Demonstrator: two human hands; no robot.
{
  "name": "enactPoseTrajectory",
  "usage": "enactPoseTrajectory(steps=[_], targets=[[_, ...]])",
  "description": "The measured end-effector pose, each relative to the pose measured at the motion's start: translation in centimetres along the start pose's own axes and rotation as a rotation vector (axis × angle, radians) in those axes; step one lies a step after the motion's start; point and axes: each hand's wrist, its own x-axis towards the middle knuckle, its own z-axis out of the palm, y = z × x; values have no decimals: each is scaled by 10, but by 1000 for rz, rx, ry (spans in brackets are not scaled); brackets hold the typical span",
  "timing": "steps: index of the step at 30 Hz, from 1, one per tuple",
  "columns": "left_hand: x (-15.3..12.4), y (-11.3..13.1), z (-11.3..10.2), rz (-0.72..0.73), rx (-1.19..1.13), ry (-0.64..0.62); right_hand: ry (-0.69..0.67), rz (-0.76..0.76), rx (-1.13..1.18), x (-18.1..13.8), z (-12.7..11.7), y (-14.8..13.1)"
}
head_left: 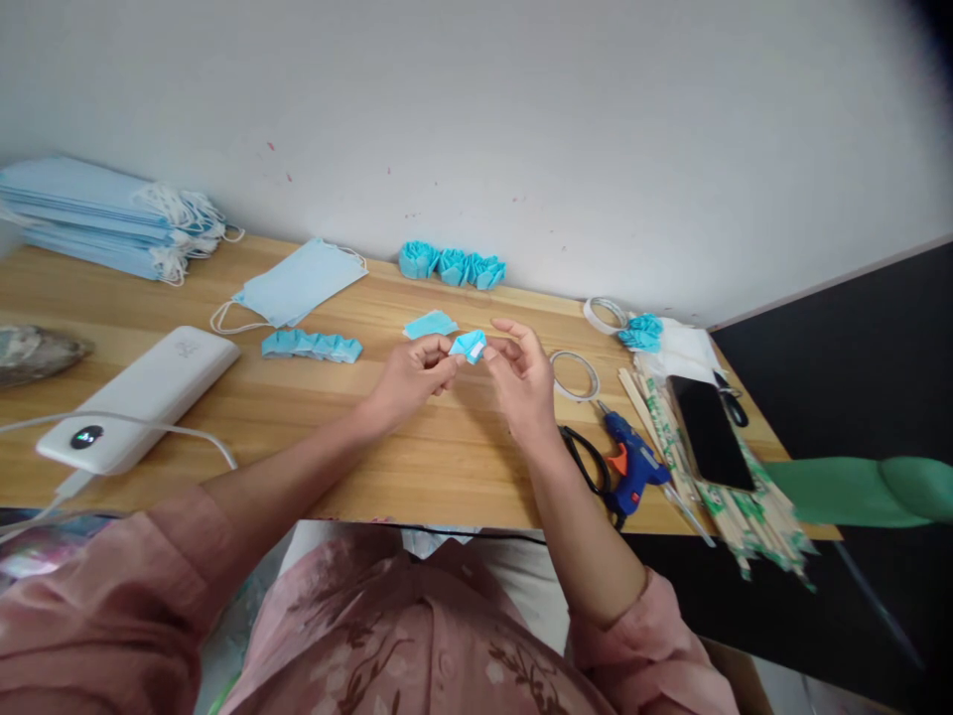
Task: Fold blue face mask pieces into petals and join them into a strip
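Pink shirt [417, 636] getting cut off at the bottom, both hands busy over the table [417, 477]

The left hand [408, 382] and right hand [521, 377] are both pinching a small folded blue piece [469, 345], holding it just above the table's middle, toward the back edge. Fingertips are covering its underside, so the folds are hard to read. A flat blue scrap [430, 324] is lying just behind it. Near the right edge a blue glue gun [631, 467] is overlapping black scissors [585, 457], hiding part of them, and a phone [711, 432] is sitting on a bundle of sticks [745, 506]. A blurry dark thing [34, 353] is poking in at the left edge.
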Motion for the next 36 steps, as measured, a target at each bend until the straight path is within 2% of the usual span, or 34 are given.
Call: enactPoseTrajectory(steps=[6,11,14,17,20,23,25,27,29,32,36], targets=[[-2,3,3,-26,34,-33,-11,-67,37,0,-1,6],[-2,3,2,-17,81,-38,16,-89,4,1,-1,11],[-2,2,1,-13,90,-28,62,-98,14,4,-7,5],[-1,1,-1,-4,88,2,157,-126,-61,4,-27,-15],[-1,0,-2,25,99,14,208,-131,-207,-1,-56,-36],[0,-1,-4,41,101,32,230,-94,-312,-13,-87,-43],[1,-2,-5,47,102,48,206,-29,-393,-23,-103,-35],[1,-2,-6,55,105,54,119,32,-518,-32,-114,-20],[1,-2,-5,58,110,56,41,7,-675,-39,-118,-5],[0,-2,-5,44,116,54,-13,-44,-865,-39,-114,12],[0,-3,-5,29,119,59,-42,-69,-959,-31,-99,17]])
